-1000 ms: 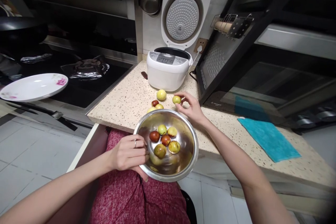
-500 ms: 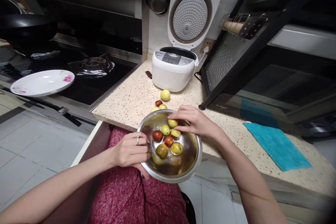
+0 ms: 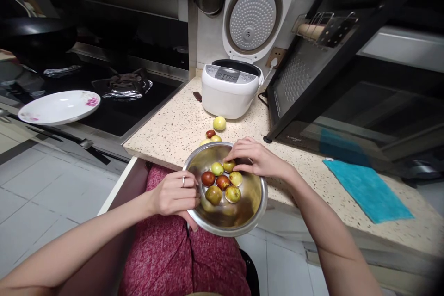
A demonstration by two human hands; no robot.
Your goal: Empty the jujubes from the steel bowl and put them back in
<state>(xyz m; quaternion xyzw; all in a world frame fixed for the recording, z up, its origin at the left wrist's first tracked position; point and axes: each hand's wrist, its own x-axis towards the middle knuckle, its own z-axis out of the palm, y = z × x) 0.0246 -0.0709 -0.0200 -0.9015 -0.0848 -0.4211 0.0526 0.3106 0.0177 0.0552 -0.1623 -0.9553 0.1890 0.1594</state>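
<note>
My left hand [image 3: 176, 194] grips the left rim of a steel bowl [image 3: 255, 219], thumb underneath and fingers over the edge. Inside lie several jujubes, some green, some reddish brown, such as a brown one [image 3: 208, 178] near the left fingers. My right hand [image 3: 258, 159] reaches over the far right rim, thumb and fingers closed around a greenish-brown jujube [image 3: 229, 166] in the bowl. A pale yellow jujube [image 3: 236, 178] lies just below that thumb. Beyond the bowl, on the counter, are a yellow-green jujube [image 3: 219, 123] and a small dark red one [image 3: 210, 133].
A white rice cooker [image 3: 229, 97] stands behind with its lid up. At right are a black oven [image 3: 347, 115] and a blue cloth [image 3: 371, 192] on the speckled counter [image 3: 166, 125]. To the left, a flowered plate [image 3: 60, 107] sits at the front of the gas stove [image 3: 156, 95].
My right fingers have shifted slightly, and the jujube between them now shows a browner side. The yellow jujube below it has moved a little right. My left hand keeps its grip.
</note>
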